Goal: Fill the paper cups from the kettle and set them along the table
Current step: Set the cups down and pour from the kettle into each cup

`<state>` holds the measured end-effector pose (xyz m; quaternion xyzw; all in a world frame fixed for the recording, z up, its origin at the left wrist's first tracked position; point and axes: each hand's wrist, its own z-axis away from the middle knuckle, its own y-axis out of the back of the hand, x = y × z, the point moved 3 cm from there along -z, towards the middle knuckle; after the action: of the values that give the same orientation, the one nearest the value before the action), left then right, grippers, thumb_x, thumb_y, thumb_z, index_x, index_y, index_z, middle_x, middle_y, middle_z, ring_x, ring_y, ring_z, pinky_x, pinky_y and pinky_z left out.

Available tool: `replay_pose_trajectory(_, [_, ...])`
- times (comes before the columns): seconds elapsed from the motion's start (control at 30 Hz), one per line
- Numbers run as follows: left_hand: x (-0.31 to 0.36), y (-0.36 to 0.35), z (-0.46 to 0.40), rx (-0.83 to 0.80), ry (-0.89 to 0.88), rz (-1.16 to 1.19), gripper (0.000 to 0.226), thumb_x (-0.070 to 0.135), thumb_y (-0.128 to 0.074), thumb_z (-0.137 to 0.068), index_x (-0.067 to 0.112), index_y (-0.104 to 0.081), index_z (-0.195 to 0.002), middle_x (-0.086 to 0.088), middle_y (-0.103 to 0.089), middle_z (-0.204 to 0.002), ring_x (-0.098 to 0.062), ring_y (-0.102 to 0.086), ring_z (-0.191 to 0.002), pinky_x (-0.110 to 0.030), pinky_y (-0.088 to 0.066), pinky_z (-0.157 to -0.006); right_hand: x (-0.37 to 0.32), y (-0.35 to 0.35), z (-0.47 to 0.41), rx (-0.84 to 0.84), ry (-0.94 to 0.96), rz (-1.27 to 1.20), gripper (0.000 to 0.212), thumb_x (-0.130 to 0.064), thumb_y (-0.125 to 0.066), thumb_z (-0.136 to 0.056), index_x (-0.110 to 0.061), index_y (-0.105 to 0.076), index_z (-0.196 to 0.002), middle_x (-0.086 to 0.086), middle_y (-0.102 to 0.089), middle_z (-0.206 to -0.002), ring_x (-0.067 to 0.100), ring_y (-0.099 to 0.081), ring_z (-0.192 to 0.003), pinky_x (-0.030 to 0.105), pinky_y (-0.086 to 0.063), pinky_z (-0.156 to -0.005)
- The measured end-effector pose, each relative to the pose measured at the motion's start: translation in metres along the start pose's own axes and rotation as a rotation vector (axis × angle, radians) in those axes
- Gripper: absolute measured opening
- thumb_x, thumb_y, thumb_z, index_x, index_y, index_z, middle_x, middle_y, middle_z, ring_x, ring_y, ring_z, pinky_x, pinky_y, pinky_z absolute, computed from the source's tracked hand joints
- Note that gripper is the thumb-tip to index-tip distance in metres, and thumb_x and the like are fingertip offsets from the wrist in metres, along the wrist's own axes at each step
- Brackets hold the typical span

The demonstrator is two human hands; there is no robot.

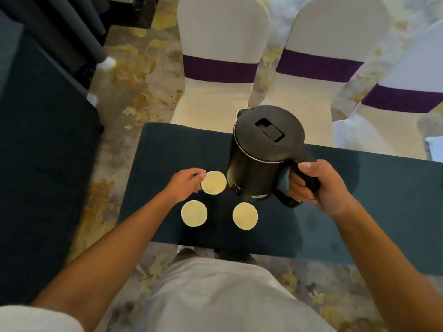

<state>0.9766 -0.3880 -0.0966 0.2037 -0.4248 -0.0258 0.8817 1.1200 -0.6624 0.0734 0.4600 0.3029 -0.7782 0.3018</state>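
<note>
Torso: pale grey shirt (215,298) fills the bottom of the head view, the person standing at the near edge of the table.
Table: dark teal cloth (359,212) covers it, running from centre to right; a second dark-covered surface (43,164) sits at left, apart from it across a strip of carpet.
Right hand (321,188): fingers wrapped tight around the handle of the black kettle, thumb laid on top of the grip.
Kettle (261,149): upright, lid closed, spout pointing away from the person; whether its base touches the cloth cannot be told.
Left hand (187,183): fingers curled lightly, thumb and fingertips touching the left rim of the far cup; how firmly it grips cannot be told.
Far cup (213,182): just beside the kettle's left flank, pale contents or bottom showing.
Near-left cup (194,213): standing free on the cloth, below the far cup.
Near-right cup (245,216): standing free, in front of the kettle, untouched.
Chairs: three white-covered chair backs with purple sashes (220,69) line the table's far side.
Floor: grey and gold patterned carpet (134,75).
</note>
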Motion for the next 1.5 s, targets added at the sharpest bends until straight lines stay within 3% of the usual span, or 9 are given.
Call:
replay_pose_trajectory(0.2, [0.002, -0.014, -0.003, 0.077, 0.057, -0.115, 0.033, 0.033, -0.057, -0.101, 0.027, -0.063, -0.133, 0.000, -0.071, -0.112, -0.014, -0.067, -0.095, -0.039, -0.057, -0.086, 0.004, 0.057, -0.025, -0.095, -0.054, 0.156, 0.036, -0.033, -0.057, -0.080, -0.014, -0.046, -0.051, 0.005, -0.037, -0.039, 0.014, -0.030, -0.034, 0.020, -0.032, -0.045])
replay_pose_trajectory(0.37, [-0.002, -0.020, -0.002, 0.141, 0.115, -0.177, 0.033, 0.031, -0.058, -0.099, 0.029, -0.066, -0.131, -0.001, -0.073, -0.114, -0.015, -0.065, -0.092, -0.038, -0.057, -0.083, 0.019, 0.080, -0.043, -0.163, -0.109, 0.256, 0.049, -0.033, -0.058, -0.085, -0.001, -0.041, -0.052, 0.011, -0.040, -0.039, 0.020, -0.031, -0.036, 0.023, -0.036, -0.049])
replay_pose_trajectory(0.5, [-0.002, -0.020, -0.002, 0.161, 0.136, -0.084, 0.032, 0.032, -0.060, -0.098, 0.028, -0.068, -0.129, 0.001, -0.073, -0.119, -0.015, -0.067, -0.100, -0.043, -0.057, -0.092, 0.023, 0.082, -0.054, -0.217, -0.154, 0.376, 0.054, -0.037, -0.058, -0.089, -0.008, -0.044, -0.046, 0.011, -0.042, -0.039, 0.022, -0.035, -0.038, 0.028, -0.039, -0.052])
replay_pose_trajectory(0.63, [-0.003, -0.018, -0.001, 0.135, 0.131, 0.015, 0.032, 0.030, -0.062, -0.098, 0.028, -0.068, -0.129, 0.003, -0.073, -0.117, -0.007, -0.071, -0.092, -0.032, -0.056, -0.088, 0.020, 0.077, -0.063, -0.245, -0.200, 0.508, 0.054, -0.042, -0.060, -0.086, -0.011, -0.047, -0.044, 0.012, -0.043, -0.040, 0.023, -0.037, -0.040, 0.033, -0.038, -0.054])
replay_pose_trajectory(0.83, [-0.006, -0.017, 0.001, 0.125, 0.135, 0.098, 0.032, 0.028, -0.063, -0.098, 0.027, -0.068, -0.129, 0.006, -0.073, -0.109, -0.002, -0.071, -0.087, -0.027, -0.055, -0.086, 0.006, 0.064, -0.071, -0.304, -0.300, 0.673, 0.047, -0.053, -0.063, -0.072, -0.017, -0.053, -0.043, 0.005, -0.045, -0.040, 0.016, -0.039, -0.036, 0.022, -0.039, -0.048])
replay_pose_trajectory(1.13, [-0.011, -0.020, 0.004, 0.125, 0.119, 0.157, 0.033, 0.029, -0.063, -0.098, 0.026, -0.068, -0.130, 0.011, -0.073, -0.098, 0.005, -0.070, -0.075, -0.006, -0.049, -0.060, -0.004, 0.045, -0.092, -0.332, -0.350, 0.910, 0.055, -0.024, -0.067, -0.093, -0.016, -0.050, -0.042, 0.005, -0.045, -0.040, 0.019, -0.040, -0.037, 0.031, -0.039, -0.055])
replay_pose_trajectory(1.27, [-0.015, -0.021, 0.003, 0.122, 0.119, 0.151, 0.034, 0.030, -0.063, -0.098, 0.025, -0.067, -0.131, 0.016, -0.070, -0.092, 0.009, -0.069, -0.073, -0.005, -0.049, -0.060, -0.004, 0.032, -0.096, -0.364, -0.367, 0.979, 0.060, -0.024, -0.067, -0.094, -0.022, -0.050, -0.036, 0.000, -0.046, -0.038, 0.017, -0.040, -0.035, 0.031, -0.042, -0.056])
replay_pose_trajectory(1.4, [-0.019, -0.022, 0.001, 0.118, 0.110, 0.149, 0.034, 0.031, -0.063, -0.098, 0.025, -0.067, -0.132, 0.007, -0.073, -0.105, 0.001, -0.070, -0.080, -0.008, -0.049, -0.065, -0.005, 0.021, -0.097, -0.379, -0.394, 0.976, 0.048, -0.046, -0.069, -0.083, -0.021, -0.053, -0.045, -0.001, -0.047, -0.042, 0.013, -0.041, -0.035, 0.022, -0.040, -0.047])
replay_pose_trajectory(1.5, [-0.019, -0.023, 0.001, 0.104, 0.107, 0.136, 0.035, 0.033, -0.062, -0.098, 0.027, -0.067, -0.132, 0.011, -0.072, -0.097, -0.002, -0.070, -0.081, -0.014, -0.049, -0.068, -0.003, 0.017, -0.098, -0.391, -0.406, 0.965, 0.056, -0.040, -0.068, -0.091, -0.026, -0.054, -0.039, -0.003, -0.047, -0.041, 0.012, -0.041, -0.036, 0.023, -0.041, -0.049])
